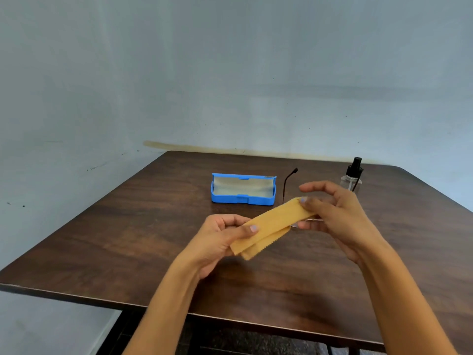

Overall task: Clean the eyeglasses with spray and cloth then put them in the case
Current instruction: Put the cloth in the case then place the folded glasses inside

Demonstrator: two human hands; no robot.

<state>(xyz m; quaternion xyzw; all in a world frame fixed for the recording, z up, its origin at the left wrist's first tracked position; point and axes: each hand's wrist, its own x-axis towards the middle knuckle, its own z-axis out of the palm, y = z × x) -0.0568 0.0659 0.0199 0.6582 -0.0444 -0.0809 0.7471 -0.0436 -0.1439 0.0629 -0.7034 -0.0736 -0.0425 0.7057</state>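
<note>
Yellow cloth (271,228) is folded into a strip, stretched between both hands: left hand (220,242) pinches the lower end, right hand (340,216) pinches the upper. Eyeglasses (288,185) sit mostly hidden behind the right hand.

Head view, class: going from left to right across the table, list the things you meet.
Blue case, lying open → left hand → yellow cloth, held between both hands → right hand → spray bottle.

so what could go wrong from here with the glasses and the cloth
The eyeglasses lie mostly hidden behind the yellow cloth and the right hand, so a blind reach could knock them. One temple arm sticks up near the spray bottle, which might tip. The cloth, pinched by the left hand, could sag onto the table.
</note>
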